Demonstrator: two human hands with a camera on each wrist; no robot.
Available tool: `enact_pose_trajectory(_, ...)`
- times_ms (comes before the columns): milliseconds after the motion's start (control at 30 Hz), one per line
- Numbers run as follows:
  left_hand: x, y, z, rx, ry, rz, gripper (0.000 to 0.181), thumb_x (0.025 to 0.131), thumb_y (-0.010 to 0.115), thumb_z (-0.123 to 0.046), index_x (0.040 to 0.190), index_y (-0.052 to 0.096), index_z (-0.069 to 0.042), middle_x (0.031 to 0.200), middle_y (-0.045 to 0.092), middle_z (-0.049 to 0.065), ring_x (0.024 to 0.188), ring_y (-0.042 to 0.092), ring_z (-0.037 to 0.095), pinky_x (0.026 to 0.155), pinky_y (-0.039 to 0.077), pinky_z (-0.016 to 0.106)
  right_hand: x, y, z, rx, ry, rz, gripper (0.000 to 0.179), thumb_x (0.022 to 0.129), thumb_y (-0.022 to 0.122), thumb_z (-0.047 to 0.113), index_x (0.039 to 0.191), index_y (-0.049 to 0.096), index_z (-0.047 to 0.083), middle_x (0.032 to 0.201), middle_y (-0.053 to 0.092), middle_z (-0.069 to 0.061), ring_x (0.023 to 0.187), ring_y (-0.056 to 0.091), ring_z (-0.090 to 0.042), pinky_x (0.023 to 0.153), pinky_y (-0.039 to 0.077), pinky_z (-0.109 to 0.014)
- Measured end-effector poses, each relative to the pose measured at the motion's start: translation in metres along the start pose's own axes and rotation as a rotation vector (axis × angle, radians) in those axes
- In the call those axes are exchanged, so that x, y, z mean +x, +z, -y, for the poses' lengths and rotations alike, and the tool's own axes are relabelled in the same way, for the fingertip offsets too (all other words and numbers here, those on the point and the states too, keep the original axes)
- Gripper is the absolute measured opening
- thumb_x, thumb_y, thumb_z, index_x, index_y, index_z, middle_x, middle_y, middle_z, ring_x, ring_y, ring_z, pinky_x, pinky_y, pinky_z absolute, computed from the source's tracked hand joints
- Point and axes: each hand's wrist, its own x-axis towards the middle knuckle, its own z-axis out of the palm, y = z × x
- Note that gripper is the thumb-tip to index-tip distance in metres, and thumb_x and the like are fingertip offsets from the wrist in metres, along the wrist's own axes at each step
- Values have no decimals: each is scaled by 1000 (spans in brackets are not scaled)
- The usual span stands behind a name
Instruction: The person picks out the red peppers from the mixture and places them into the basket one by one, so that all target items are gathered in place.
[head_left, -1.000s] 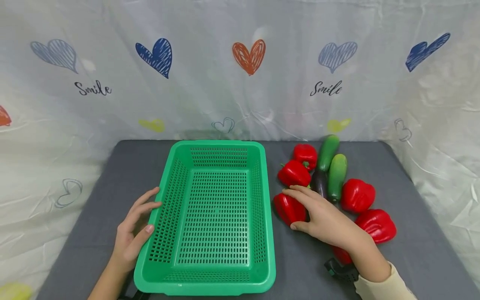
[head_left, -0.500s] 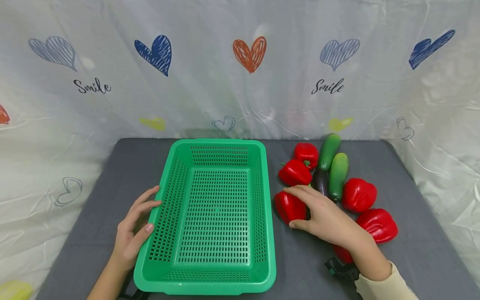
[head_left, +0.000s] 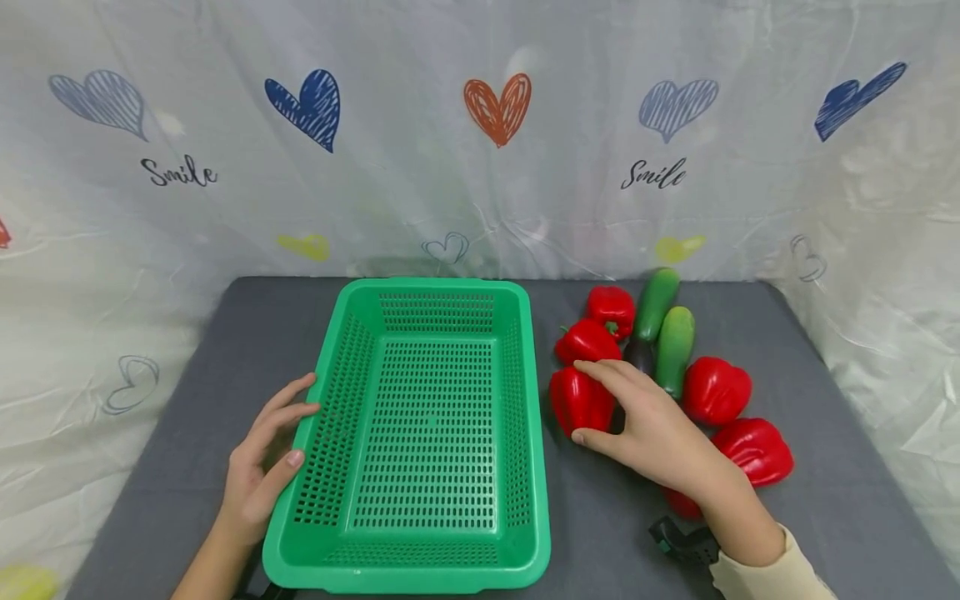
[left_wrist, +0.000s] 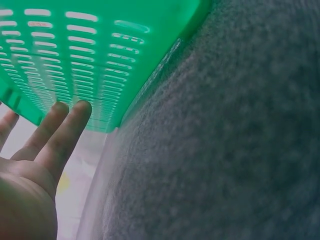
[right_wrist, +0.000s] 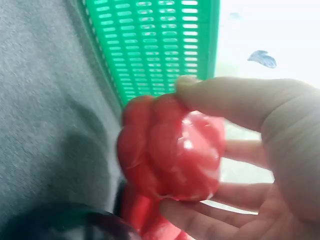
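A green plastic basket (head_left: pixel 432 421) with slotted walls stands on the grey cloth. At its left side is my left hand (head_left: pixel 258 467), fingers fairly straight; in the left wrist view the fingertips (left_wrist: pixel 82 107) touch the outer wall. To the basket's right, my right hand (head_left: pixel 645 417) grips a red bell pepper (head_left: pixel 577 400) between thumb and fingers. The right wrist view shows that bell pepper (right_wrist: pixel 167 150) off the cloth, with a shadow beside it. Behind it lies another red bell pepper (head_left: pixel 587 342). Part of a dark eggplant (head_left: pixel 640 354) is covered by the right hand.
Another red bell pepper (head_left: pixel 611 311) lies farther back. Two cucumbers, one darker (head_left: pixel 657 304) and one lighter (head_left: pixel 677 350), lie alongside. More red bell peppers (head_left: pixel 716 390) sit at the right, one partly under the right forearm. A white curtain (head_left: pixel 480 167) printed with hearts hangs behind the table.
My right hand has lifted the red bell pepper a little and moved it slightly away from me; the pepper has tilted. The left hand stays at the basket's side.
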Motion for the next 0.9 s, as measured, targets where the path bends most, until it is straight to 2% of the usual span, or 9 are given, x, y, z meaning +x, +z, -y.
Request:
enact_pose_trajectory(267, 0, -1, -2, 13, -13, -4, 38, 103, 51, 12, 138, 53, 26, 163, 38, 39, 157, 37, 40, 125, 33, 35, -2, -12, 9, 17, -8, -121, 87, 91, 91, 41, 166, 49, 24, 152, 56, -1, 135, 54, -23, 90, 62, -55)
enact_pose_trajectory(500, -1, 3, 0, 23, -20, -11, 39, 100, 51, 14, 137, 54, 25, 163, 40, 37, 156, 39, 40, 125, 33, 34, 0, -20, 20, 10, -13, -215, 87, 89, 93, 36, 164, 51, 22, 150, 57, 1, 132, 55, -19, 87, 62, -56)
enact_pose_trajectory(900, -1, 1, 0, 30, -13, -7, 39, 101, 52, 11, 137, 54, 25, 162, 38, 40, 156, 38, 41, 125, 33, 35, 7, -21, 35, 24, -82, -234, 92, 85, 96, 33, 164, 50, 26, 153, 56, 4, 137, 53, -16, 92, 61, -54)
